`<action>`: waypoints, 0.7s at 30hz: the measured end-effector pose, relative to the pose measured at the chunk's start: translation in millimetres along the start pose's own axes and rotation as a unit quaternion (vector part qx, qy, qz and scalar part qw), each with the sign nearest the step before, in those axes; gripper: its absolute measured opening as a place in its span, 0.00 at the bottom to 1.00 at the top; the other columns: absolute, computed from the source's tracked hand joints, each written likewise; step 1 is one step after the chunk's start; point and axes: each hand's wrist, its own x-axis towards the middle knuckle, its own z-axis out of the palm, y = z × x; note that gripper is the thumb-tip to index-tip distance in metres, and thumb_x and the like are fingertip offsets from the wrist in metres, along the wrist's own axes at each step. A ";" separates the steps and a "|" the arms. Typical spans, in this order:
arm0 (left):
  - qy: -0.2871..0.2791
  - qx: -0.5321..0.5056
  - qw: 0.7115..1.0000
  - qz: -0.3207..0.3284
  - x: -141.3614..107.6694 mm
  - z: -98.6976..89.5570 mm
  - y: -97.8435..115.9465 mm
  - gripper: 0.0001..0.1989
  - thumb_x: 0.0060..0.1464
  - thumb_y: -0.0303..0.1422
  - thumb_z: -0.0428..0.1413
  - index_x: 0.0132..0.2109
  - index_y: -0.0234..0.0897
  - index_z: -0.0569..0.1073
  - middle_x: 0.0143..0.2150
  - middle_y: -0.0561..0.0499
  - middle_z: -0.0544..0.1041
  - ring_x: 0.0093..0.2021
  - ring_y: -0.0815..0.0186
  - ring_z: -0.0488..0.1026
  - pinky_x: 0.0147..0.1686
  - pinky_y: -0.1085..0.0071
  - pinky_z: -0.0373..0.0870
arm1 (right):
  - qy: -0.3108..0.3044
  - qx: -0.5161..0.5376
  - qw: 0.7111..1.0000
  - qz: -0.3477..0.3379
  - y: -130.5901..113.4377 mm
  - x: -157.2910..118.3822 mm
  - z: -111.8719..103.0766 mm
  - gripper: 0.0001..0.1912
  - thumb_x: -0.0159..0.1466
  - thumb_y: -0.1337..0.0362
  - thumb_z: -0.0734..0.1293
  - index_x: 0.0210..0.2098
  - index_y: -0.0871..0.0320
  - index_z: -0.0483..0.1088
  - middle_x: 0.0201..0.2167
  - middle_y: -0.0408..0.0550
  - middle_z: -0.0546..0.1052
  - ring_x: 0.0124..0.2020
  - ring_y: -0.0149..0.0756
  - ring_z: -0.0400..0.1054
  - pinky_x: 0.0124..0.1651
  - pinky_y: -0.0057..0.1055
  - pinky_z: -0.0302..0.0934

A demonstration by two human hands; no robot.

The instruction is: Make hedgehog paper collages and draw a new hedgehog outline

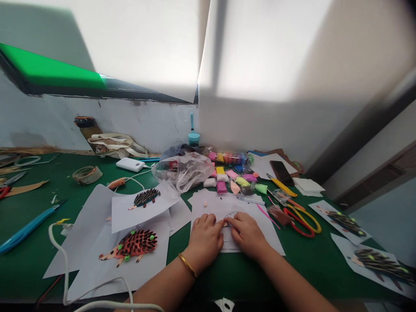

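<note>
Near the middle of the table, a stack of white paper (269, 236) lies under both my hands. The top sheet bears a partly drawn rounded outline (231, 214), mostly covered by my fingers. A small bit of peach modelling clay (226, 225) is at the lower left of that drawing, between my fingertips. My left hand (206, 237), with a gold bangle (187, 264) at the wrist, rests on the paper, fingers bent and index tip at the clay. From the other side my right hand (247, 234) meets it, index fingertip on the clay and other fingers curled.
Several coloured clay packets (222, 186) and a clear plastic bag (183, 171) lie beyond the paper. Red-and-yellow scissors (303, 221), a yellow cutter (286, 187) and a phone (281, 172) are to the right. Finished hedgehog pictures (138, 245), a white cable (66, 264) and a blue cutter (29, 227) lie left.
</note>
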 end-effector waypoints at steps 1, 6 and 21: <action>0.000 0.001 1.000 0.000 0.0 0.4 -0.2 0.18 0.55 0.34 0.55 0.53 0.47 0.69 0.45 0.48 0.68 0.48 0.57 0.63 0.49 0.59 0.60 | 0.000 0.007 1.000 0.000 0.6 0.1 -0.1 0.20 0.63 0.69 0.60 0.52 0.50 0.72 0.37 0.47 0.70 0.41 0.38 0.63 0.46 0.35 0.56; -0.002 0.008 1.000 -0.003 0.6 2.5 -2.1 0.18 0.55 0.36 0.55 0.54 0.42 0.68 0.47 0.47 0.69 0.50 0.56 0.63 0.50 0.59 0.60 | 0.003 0.029 1.000 -0.002 0.6 0.0 -2.6 0.20 0.63 0.69 0.59 0.52 0.52 0.71 0.38 0.48 0.70 0.41 0.38 0.63 0.45 0.35 0.56; 0.002 -0.014 1.000 0.003 0.2 -1.2 -0.9 0.19 0.55 0.34 0.55 0.54 0.50 0.69 0.45 0.49 0.68 0.47 0.57 0.63 0.47 0.60 0.60 | 0.021 0.043 0.999 0.004 4.8 0.5 -1.6 0.20 0.62 0.70 0.59 0.50 0.52 0.74 0.35 0.48 0.70 0.39 0.38 0.64 0.45 0.35 0.59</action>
